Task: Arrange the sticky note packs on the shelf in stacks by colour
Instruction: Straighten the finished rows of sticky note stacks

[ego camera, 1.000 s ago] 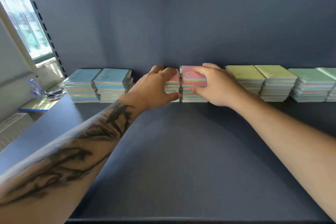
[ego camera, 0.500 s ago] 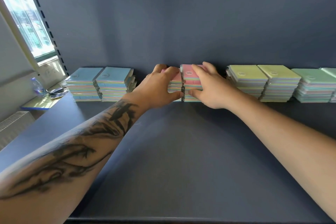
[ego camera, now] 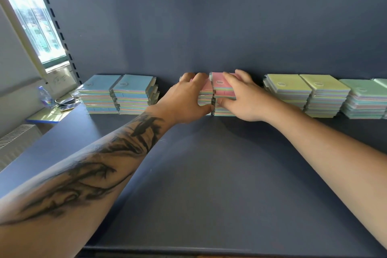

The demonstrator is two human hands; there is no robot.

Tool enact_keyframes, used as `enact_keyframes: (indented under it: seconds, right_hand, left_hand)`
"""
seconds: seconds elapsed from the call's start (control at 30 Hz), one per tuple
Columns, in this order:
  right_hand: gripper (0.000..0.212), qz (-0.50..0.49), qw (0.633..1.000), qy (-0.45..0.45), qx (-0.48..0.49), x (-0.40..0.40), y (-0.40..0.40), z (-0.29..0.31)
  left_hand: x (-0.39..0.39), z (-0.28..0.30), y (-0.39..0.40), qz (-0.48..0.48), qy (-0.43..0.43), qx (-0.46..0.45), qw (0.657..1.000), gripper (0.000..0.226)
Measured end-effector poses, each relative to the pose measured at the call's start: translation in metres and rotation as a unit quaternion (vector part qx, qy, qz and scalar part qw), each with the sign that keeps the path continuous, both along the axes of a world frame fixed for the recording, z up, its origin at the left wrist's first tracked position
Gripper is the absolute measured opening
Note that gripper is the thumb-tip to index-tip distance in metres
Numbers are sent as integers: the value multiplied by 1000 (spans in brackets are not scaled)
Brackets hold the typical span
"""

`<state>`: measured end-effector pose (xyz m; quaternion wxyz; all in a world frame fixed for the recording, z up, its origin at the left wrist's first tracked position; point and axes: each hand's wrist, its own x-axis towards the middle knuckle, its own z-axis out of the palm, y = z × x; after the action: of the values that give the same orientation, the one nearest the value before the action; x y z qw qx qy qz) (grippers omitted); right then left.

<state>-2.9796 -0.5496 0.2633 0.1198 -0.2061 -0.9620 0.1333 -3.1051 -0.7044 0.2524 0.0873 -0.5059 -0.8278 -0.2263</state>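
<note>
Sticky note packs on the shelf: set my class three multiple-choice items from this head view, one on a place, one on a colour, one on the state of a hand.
1. Where do the blue-topped stacks stand on the shelf?
A. far left of the row
B. between the two hands
C. at the front edge

2. What colour tops the stacks that the hands are on?
A. yellow
B. pink
C. mint green

3. What is the right hand doing?
A. hanging idle above the shelf
B. lying flat on the bare shelf
C. gripping a pink stack, fingers on top, thumb at the front

Answers:
1 A, they stand left of all the other stacks.
2 B, pink shows between the left hand and the right.
3 C, fingers curl over the top pack.
</note>
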Motion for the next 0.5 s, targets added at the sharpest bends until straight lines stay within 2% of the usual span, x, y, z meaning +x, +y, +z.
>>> enact_keyframes:
  seconds: [0.37,0.5]
  right_hand:
    - [76,11,1000,15,-15,4,-9,4]
    - [80,6,999,25,-27,6,-11,3]
  left_hand:
    - [5,1,0,9,-11,21,1000,85]
    - [3,1,-1,10,-30,33,999,83]
